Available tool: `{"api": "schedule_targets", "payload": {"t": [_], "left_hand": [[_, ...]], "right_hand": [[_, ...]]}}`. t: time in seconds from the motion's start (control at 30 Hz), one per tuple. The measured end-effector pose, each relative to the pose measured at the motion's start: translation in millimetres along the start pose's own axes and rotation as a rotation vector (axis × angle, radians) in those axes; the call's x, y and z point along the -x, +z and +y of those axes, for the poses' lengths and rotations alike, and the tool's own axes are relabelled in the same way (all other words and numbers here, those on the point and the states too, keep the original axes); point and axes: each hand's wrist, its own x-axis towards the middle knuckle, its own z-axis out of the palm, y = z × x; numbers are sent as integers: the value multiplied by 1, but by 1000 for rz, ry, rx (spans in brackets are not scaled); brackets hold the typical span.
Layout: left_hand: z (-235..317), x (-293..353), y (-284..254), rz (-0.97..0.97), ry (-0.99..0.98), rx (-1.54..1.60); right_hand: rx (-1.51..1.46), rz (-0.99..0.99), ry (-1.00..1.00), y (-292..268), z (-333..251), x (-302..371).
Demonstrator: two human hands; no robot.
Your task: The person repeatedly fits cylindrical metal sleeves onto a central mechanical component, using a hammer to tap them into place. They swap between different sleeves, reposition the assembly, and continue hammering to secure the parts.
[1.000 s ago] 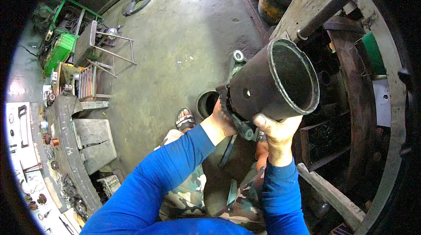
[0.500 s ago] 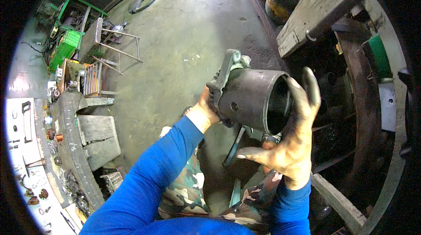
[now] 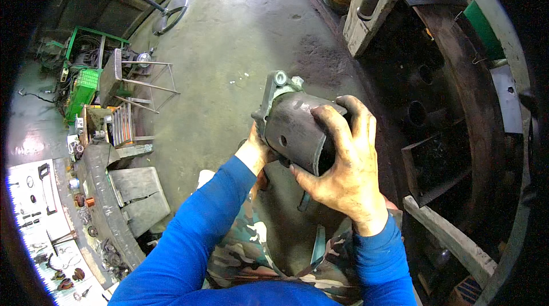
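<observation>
Head view, one metal housing (image 3: 291, 126), two hands, left hand (image 3: 258, 152) and right hand (image 3: 343, 174), each grip grasping it.

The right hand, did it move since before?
Yes. The right hand went from under the dark metal cylinder to covering its open end, farther from the wooden beam.
</observation>
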Motion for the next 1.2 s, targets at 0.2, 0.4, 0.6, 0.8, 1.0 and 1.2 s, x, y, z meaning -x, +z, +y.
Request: {"api": "schedule_targets", "payload": {"t": [0.2,0.4,0.6,0.8,1.0,1.2], "left_hand": [[3,-8,17,-71,-4,-130],[9,-9,20,31,110,-115],[6,-12,11,84,138,-255],[12,-5,13,-81,144,-223],[4,10,17,112,44,-26],[12,22,4,-10,107,-727]], "right_hand": [[-52,-49,18,-10,8,-3],[28,-51,-65,-9,2,-1],[-50,50,-63,-5,1,0],[-6,3,-83,-6,-4,3],[-5,30,-100,0,-11,9],[-86,39,-134,-3,-13,10]]}}
